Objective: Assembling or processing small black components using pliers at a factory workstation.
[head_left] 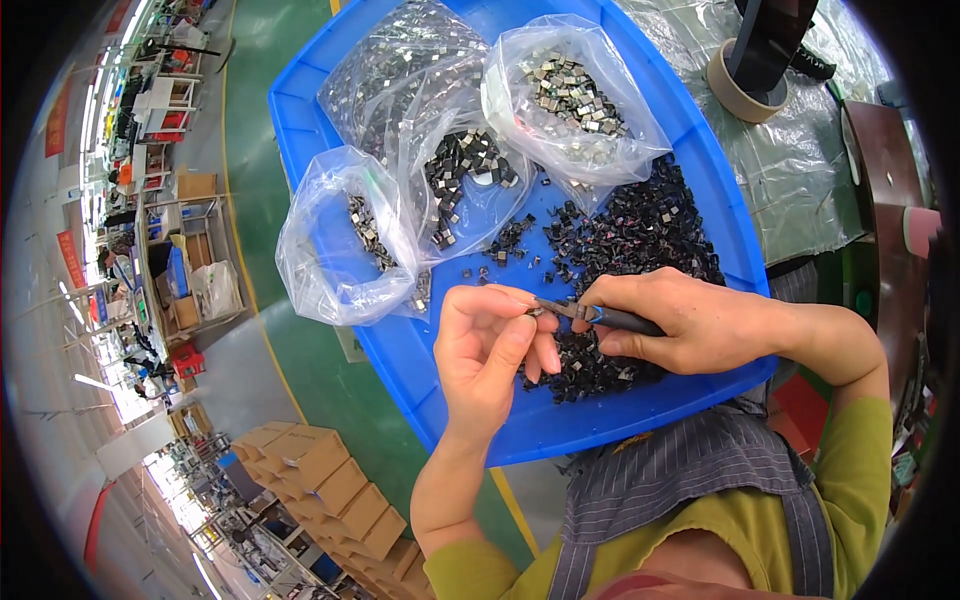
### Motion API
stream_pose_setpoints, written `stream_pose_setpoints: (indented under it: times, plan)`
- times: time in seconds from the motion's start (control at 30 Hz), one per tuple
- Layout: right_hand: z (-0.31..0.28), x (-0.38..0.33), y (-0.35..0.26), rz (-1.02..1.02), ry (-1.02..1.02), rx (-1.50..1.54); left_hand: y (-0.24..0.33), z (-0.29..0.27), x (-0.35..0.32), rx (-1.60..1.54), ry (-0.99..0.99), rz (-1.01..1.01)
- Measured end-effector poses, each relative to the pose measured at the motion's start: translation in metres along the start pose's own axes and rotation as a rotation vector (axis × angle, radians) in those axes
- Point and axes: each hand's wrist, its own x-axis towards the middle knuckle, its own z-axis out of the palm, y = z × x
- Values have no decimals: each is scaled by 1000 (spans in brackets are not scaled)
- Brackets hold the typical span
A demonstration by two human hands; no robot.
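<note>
My right hand (680,318) is wrapped round a pair of cutting pliers (625,320) with dark handles. The jaws point left and meet a tiny dark part (535,312) pinched between the thumb and fingers of my left hand (487,345). What kind of part it is cannot be made out. Both hands are over the near half of a big blue tray (590,440). Under and beyond my right hand spreads a heap of small black pieces (640,225), partly hidden by the hand.
Clear plastic bags of small metal-and-black parts stand in the tray: one at the left (345,235), one in the middle (465,180), one at the far right (575,95). A tape roll (748,85) sits on the plastic-covered table right of it. Cardboard boxes (320,475) are stacked at lower left.
</note>
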Motion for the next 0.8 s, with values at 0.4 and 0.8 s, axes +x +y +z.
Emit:
stream_pose_setpoints:
  times: [0.4,0.8]
  plan:
    - [2,2,2,-36,50,-62,1,2,-3,77,127,-8]
    - [-1,1,3,23,-70,-39,-2,2,-2,181,120,-43]
